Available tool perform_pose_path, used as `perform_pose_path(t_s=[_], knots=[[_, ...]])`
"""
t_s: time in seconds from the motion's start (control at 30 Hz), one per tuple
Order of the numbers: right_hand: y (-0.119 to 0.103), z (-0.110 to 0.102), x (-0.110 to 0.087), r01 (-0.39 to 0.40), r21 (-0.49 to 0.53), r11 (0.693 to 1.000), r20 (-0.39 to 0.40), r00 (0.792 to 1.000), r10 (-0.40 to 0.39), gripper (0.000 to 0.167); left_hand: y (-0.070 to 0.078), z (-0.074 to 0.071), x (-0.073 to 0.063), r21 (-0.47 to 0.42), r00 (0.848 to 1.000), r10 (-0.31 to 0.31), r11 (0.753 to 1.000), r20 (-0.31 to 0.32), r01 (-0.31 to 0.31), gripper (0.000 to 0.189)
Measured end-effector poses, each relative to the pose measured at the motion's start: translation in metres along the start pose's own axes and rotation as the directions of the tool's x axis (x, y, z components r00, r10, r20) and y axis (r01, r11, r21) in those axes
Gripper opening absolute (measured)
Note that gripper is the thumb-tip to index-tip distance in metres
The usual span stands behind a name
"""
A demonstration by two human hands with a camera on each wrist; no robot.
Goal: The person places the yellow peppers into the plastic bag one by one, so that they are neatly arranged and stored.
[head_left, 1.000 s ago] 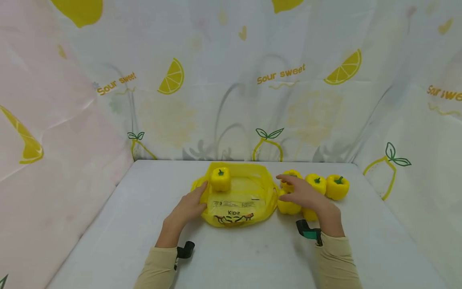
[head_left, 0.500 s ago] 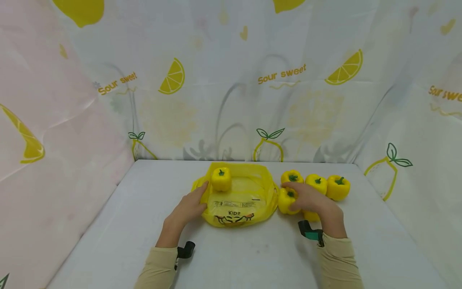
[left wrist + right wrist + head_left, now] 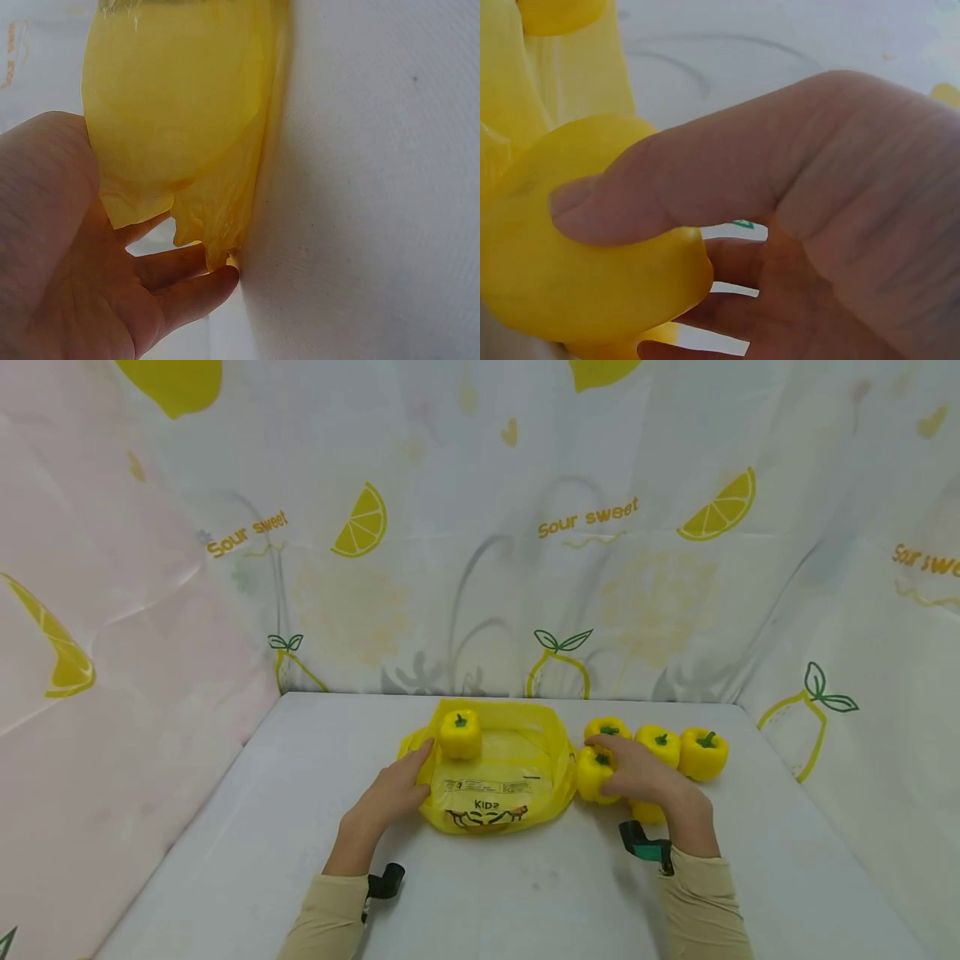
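In the head view, a yellow plastic bag (image 3: 491, 772) lies spread on the table with its mouth open. One yellow bell pepper (image 3: 460, 735) sits upright at its back left. My left hand (image 3: 388, 791) rests against the bag's left side. The left wrist view has its fingers (image 3: 196, 295) loosely extended, touching the thin plastic. Right of the bag, my right hand (image 3: 647, 772) holds another yellow bell pepper (image 3: 592, 777). Up close in the right wrist view, the thumb (image 3: 622, 199) presses on this pepper, with the other fingers partly hidden behind it.
More yellow bell peppers stand around my right hand: one behind it (image 3: 606, 727), two to its right, the farther pepper (image 3: 702, 754) outermost, and one partly hidden below. A white cloth covers the table (image 3: 517, 893). Lemon-printed curtains (image 3: 480, 568) rise along the back and sides.
My right hand has lowered onto the bell pepper nearest the bag and taken hold of it. My left hand stays at the bag's side.
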State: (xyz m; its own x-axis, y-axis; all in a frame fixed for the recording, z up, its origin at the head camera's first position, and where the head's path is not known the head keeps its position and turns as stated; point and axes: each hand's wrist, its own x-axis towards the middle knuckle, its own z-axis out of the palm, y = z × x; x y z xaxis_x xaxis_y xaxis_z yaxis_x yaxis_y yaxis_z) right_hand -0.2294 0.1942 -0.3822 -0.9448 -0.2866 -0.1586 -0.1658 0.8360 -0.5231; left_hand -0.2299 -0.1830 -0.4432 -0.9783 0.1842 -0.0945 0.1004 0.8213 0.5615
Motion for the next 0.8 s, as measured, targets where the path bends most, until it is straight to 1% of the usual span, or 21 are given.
perform_pose_path(t_s=[0.2,0.43,0.6,0.8], knots=[[-0.001,-0.003,-0.001,0.094,0.016,0.995,-0.08,0.992,-0.092,0.074,-0.001,0.0,0.001,0.016,1.0,0.006,1.0,-0.004,-0.006,0.074],[-0.01,-0.005,-0.001,0.157,0.085,0.984,-0.154,0.978,-0.143,0.075,-0.001,0.001,0.002,0.006,1.0,-0.006,1.0,0.003,0.006,0.074],[-0.02,-0.002,0.004,0.199,0.125,0.972,-0.173,0.969,-0.176,0.074,-0.001,0.002,0.004,0.012,1.0,-0.005,1.0,0.001,0.005,0.074],[-0.032,0.014,0.014,0.23,0.16,0.96,-0.177,0.963,-0.201,0.075,-0.002,0.002,0.003,0.02,1.0,-0.004,1.0,-0.002,0.004,0.074]])
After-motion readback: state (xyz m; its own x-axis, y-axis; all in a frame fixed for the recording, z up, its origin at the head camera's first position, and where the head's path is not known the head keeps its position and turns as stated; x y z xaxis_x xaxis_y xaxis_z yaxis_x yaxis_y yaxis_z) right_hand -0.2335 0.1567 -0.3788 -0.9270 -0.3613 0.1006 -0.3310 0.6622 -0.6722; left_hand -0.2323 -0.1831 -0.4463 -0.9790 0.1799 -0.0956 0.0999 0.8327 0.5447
